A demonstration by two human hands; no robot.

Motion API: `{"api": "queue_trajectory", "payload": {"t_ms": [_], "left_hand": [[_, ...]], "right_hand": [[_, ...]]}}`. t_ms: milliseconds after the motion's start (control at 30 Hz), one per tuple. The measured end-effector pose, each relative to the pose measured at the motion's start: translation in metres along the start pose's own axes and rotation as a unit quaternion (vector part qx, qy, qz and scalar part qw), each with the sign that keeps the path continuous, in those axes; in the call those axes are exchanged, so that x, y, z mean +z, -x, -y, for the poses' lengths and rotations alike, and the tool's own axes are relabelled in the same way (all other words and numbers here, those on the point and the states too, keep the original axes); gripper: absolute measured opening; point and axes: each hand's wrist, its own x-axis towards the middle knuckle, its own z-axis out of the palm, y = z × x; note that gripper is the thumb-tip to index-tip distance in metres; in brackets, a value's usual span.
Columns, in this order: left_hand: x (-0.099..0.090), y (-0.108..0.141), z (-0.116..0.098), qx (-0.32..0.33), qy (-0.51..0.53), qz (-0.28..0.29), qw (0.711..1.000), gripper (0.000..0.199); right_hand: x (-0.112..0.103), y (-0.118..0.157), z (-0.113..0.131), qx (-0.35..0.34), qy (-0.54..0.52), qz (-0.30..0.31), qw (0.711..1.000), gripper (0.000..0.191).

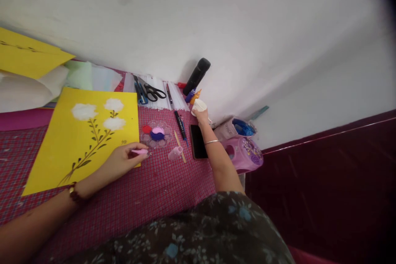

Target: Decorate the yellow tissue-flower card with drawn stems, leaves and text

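My left hand (131, 154) is closed around a small, slim pink object (140, 151) by the right edge of the yellow sheet (46, 169). The sheet bears a painted dark stem with leaves and white blossoms. At the far side of the table, my right hand (201, 115) grips a white cup (199, 106); some of its fingers are hidden. Between the hands lie a clear flower-shaped palette (159, 143) with red, pink and blue paint, a small pink bottle (175, 153) and a thin wooden stick (180, 148).
Beside my right forearm lies a dark phone (198, 142), with a pink basket (244, 156) further right. A black cylindrical bottle (197, 76) stands against the wall. Black scissors (154, 93), a blue cutter (141, 93) and pens (180, 125) lie along the back.
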Motion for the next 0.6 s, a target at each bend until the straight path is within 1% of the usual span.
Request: {"api": "queue_trajectory", "payload": {"t_ms": [100,233,333,433,500,533,600], "left_hand": [[0.001,-0.001,0.002,0.007,0.004,0.000,1.000,0.041],[0.000,-0.001,0.000,0.014,-0.002,-0.007,1.000,0.039],[-0.001,0.001,-0.004,0.020,-0.013,-0.004,1.000,0.039],[-0.002,0.003,-0.007,0.024,-0.011,-0.001,1.000,0.039],[-0.002,0.003,-0.007,0.019,-0.011,0.000,1.000,0.039],[-0.002,0.003,-0.006,0.017,-0.012,0.001,1.000,0.040],[-0.002,0.003,-0.005,0.013,-0.012,0.000,1.000,0.040]], "right_hand": [[-0.003,-0.001,0.001,0.013,-0.043,-0.011,0.999,0.062],[-0.012,0.000,0.007,0.005,-0.107,-0.008,0.994,0.065],[-0.022,0.009,0.014,0.012,-0.144,0.001,0.989,0.071],[-0.036,0.034,0.024,0.023,-0.204,0.016,0.979,0.074],[-0.048,0.059,0.033,0.013,-0.240,0.032,0.970,0.070],[-0.053,0.073,0.039,0.007,-0.239,0.047,0.970,0.067],[-0.065,0.103,0.049,0.002,-0.204,0.074,0.976,0.061]]}}
